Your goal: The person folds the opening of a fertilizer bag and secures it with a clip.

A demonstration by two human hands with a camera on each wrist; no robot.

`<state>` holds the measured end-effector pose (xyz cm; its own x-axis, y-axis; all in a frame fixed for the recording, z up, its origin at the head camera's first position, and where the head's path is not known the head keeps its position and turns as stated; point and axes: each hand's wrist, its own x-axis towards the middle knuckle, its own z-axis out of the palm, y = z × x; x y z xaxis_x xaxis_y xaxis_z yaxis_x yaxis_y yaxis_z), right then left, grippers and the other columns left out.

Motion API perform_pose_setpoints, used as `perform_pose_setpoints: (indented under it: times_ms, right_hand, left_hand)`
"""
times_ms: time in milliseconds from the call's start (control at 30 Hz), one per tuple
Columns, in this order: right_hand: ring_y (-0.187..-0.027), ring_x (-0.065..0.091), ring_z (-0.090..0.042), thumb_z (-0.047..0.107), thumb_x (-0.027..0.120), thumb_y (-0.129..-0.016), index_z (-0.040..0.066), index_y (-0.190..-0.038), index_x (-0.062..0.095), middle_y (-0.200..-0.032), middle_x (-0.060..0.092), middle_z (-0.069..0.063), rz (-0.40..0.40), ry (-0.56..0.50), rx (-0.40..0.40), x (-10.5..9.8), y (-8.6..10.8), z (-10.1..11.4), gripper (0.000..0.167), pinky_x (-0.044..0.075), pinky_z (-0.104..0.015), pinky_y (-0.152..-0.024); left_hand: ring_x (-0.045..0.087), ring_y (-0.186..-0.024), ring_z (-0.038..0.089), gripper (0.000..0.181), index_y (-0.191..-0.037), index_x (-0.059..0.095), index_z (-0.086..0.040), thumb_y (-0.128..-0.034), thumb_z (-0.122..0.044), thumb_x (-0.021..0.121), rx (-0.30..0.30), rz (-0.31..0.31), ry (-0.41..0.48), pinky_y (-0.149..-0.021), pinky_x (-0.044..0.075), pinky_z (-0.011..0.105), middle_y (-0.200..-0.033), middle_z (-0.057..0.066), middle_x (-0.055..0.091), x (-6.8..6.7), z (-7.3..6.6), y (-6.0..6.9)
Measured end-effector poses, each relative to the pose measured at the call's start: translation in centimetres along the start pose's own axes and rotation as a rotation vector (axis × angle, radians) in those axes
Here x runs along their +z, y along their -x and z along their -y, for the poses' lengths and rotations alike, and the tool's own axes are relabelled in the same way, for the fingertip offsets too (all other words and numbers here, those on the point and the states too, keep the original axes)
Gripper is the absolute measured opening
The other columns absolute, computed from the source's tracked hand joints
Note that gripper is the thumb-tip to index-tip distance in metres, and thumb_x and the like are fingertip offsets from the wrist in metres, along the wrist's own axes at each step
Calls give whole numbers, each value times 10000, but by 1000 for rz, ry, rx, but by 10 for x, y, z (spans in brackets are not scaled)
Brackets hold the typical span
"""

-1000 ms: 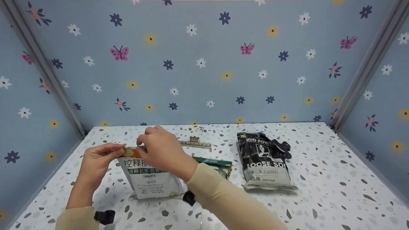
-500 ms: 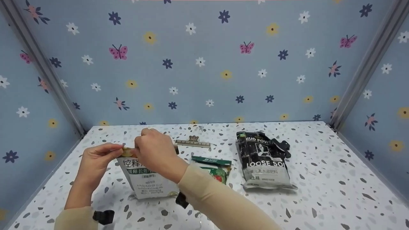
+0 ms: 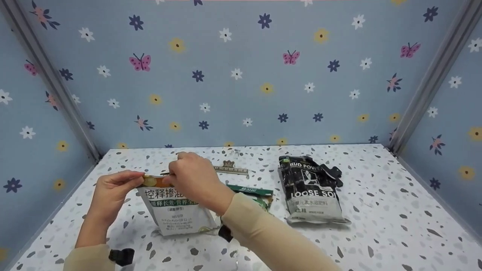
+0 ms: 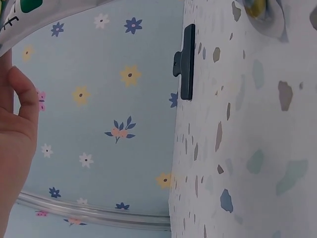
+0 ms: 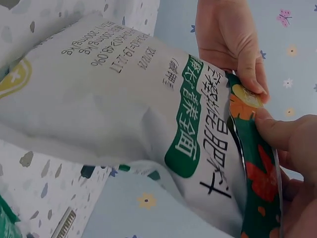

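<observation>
A white fertilizer bag (image 3: 177, 216) with a green band and dark printed characters stands on the table at left. Its top is folded over into a green and orange strip (image 5: 260, 168). With thumb and fingertips, my left hand (image 3: 113, 192) pinches the strip's left corner. My right hand (image 3: 196, 178) pinches the fold farther right, its thumb pressed on the strip in the right wrist view; the hand hides the bag's upper right part. In the left wrist view, only part of the left hand (image 4: 17, 134) shows, below the bag's edge.
Behind the bags lies a clip patterned like piano keys (image 3: 231, 169). A dark bag clip (image 4: 187, 62) lies on the table in the left wrist view. A green bag (image 3: 256, 197) sits partly behind the right forearm. At right lies a black-and-grey soil bag (image 3: 310, 195) with a black clip (image 3: 333, 175).
My right hand slides left along the folded strip, then back right, uncovering more of the strip and lettering. My left hand stays at the corner.
</observation>
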<state>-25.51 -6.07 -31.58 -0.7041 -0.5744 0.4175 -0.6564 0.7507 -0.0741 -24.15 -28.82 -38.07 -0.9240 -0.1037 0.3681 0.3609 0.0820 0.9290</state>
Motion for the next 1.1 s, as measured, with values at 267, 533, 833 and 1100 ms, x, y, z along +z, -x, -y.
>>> perform_pose_setpoints:
  times_ms: [267, 533, 833, 1100]
  right_hand:
    - [-699, 491, -77, 444, 709, -902, 174, -852, 749, -761, 539, 79, -28, -55, -3, -5, 16, -16, 278, 420, -184, -610]
    - [-685, 478, -80, 425, 725, -894, 155, -843, 719, -744, 506, 81, -56, -134, 41, -6, 31, -31, 275, 408, -195, -616]
    - [-598, 441, -72, 436, 733, -871, 159, -798, 690, -708, 474, 87, -128, -231, 78, -3, 44, -44, 289, 375, -182, -534]
    - [-664, 482, -41, 355, 756, -866, 136, -802, 728, -726, 527, 88, -236, -510, 75, 12, 50, -52, 230, 423, -174, -602]
  left_hand:
    - [667, -867, 108, 187, -1029, 728, 96, -885, -23, 743, -9, 9, -5, -782, 536, 210, -931, -15, 738, -3, -1, 1]
    - [662, -872, 114, 199, -1028, 735, 83, -882, -50, 756, -11, 7, 0, -788, 533, 204, -930, -16, 741, -3, 1, 0]
    - [666, -867, 105, 150, -1021, 741, 76, -887, 9, 731, -31, -5, 4, -787, 531, 213, -919, -14, 746, 0, 0, 0]
    - [677, -833, 102, 124, -1000, 741, 84, -890, 92, 686, -23, -3, 14, -785, 521, 201, -894, -8, 746, -2, -2, 0]
